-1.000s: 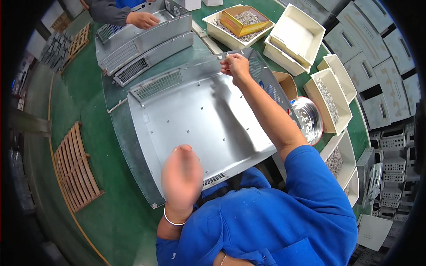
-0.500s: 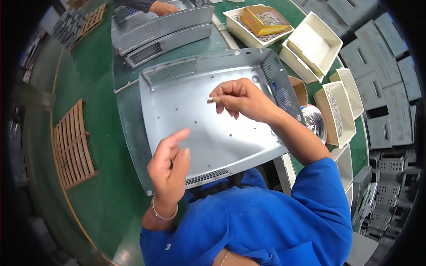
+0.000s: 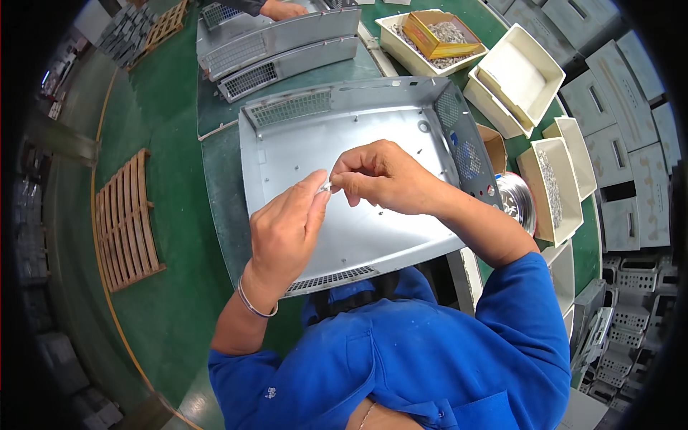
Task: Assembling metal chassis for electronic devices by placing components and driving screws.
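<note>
Over a shallow grey sheet-metal housing (image 3: 380, 247), my two hands meet at the fingertips. Between them is a small whitish, metallic-looking piece (image 3: 325, 187), too small to tell its kind. My right hand (image 3: 383, 178) pinches it between thumb and fingers. The thumb and fingers of my left hand (image 3: 287, 226) close on the same piece from the left. Small studs dot the housing's floor, and its side walls have perforated grilles and round vent holes.
At the far left, another person's hand (image 3: 283, 10) rests on stacked metal housings (image 3: 279, 44). Cream bins (image 3: 567, 233) of small parts line the right, by a cardboard box (image 3: 491, 148) and a round metal bowl (image 3: 517, 204). A wooden pallet (image 3: 129, 222) lies on the floor at left.
My left hand has moved up and right to meet my right hand, and its fingers have closed on the small piece. My right hand has shifted slightly downward.
</note>
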A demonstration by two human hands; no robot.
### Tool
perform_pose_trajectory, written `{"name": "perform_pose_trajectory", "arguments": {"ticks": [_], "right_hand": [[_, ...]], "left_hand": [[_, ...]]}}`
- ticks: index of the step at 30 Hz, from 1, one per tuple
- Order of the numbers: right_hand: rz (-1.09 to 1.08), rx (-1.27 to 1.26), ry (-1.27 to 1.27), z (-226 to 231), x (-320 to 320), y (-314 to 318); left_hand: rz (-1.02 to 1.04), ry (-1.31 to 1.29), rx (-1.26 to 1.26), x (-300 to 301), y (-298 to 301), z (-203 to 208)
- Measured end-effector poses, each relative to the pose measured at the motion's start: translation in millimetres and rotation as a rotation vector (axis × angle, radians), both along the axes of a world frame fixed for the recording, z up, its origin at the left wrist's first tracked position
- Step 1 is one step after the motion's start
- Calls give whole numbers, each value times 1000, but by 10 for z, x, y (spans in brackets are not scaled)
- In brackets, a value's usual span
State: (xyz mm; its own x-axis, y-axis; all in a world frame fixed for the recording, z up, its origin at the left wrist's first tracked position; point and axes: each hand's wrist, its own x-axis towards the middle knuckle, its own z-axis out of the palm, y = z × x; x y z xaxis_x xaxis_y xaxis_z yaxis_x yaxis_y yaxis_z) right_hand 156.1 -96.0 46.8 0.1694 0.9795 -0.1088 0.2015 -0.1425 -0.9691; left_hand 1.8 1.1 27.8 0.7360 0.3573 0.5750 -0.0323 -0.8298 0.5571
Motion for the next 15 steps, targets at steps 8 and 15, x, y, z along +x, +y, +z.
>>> {"name": "perform_pose_trajectory", "arguments": {"ticks": [8, 15], "right_hand": [[18, -75, 50, 46, 13, -19], [-13, 106, 211, -220, -28, 50]], "left_hand": [[-40, 56, 79, 91, 23, -35], [-23, 96, -22, 176, -4, -47]]}}
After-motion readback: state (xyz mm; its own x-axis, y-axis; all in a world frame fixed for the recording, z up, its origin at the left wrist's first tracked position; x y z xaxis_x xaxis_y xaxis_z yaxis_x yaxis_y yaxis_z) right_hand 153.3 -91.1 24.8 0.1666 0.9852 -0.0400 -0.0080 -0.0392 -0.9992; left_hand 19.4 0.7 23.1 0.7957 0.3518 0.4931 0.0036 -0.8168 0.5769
